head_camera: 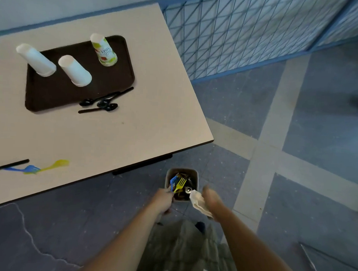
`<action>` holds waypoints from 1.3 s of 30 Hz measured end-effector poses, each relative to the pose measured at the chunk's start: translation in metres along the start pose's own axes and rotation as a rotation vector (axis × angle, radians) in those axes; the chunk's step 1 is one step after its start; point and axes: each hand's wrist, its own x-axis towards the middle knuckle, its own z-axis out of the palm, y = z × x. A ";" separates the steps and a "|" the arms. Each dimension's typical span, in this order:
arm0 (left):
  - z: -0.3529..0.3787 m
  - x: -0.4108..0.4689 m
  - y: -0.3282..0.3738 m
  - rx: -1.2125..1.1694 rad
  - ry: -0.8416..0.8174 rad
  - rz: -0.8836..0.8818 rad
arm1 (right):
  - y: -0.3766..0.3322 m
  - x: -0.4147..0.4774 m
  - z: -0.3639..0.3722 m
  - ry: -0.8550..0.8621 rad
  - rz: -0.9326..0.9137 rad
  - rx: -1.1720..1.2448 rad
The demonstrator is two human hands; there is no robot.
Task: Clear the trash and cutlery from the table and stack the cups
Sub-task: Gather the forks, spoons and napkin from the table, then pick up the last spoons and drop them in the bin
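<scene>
Clock directions are read in the head view, with 12 o'clock at the top of the frame.

1. Left hand (162, 199): the fingers are curled round the handles of two forks. The blue fork (174, 180) and the yellow fork (180, 184) project from the fingers toward 1 o'clock, side by side, with the tines over the mouth of the bin (197, 180).
2. Right hand (211, 199): it holds a crumpled white napkin (198, 203). The napkin lies on the 9 o'clock side of the fingers, at the near right corner of the bin. Blur hides how each finger lies.
3. Bin: it stands on the floor (316, 130) between the two hands, toward 12 o'clock, and holds mixed trash.
4. Table (134, 123): it lies at 10 o'clock from the hands, well apart.
   - Near edge: a black utensil (8, 167), a blue utensil (31, 168) and a yellow utensil (57, 164) lie together, overlapping.
   - Far part: a dark tray (63, 97) carries three upturned cups: a left white cup (35, 59), a middle white cup (75, 70) and a printed cup (104, 50), each apart from the others.
   - Black spoons (102, 102) lie across the tray's near right corner, partly on the table.
5. A blue mesh fence (238, 36) stands at 1 o'clock beyond the table.
</scene>
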 end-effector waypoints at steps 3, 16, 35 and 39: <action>0.008 0.059 -0.014 0.101 0.020 -0.014 | 0.003 0.056 0.021 0.039 0.052 -0.038; 0.049 0.199 -0.024 0.319 -0.029 0.101 | 0.029 0.224 0.073 0.044 -0.006 -0.155; 0.002 0.011 0.011 0.186 0.107 0.330 | -0.017 0.030 0.035 0.130 -0.376 -0.034; -0.023 -0.053 0.013 0.110 0.191 0.390 | -0.034 -0.026 0.031 0.109 -0.486 -0.011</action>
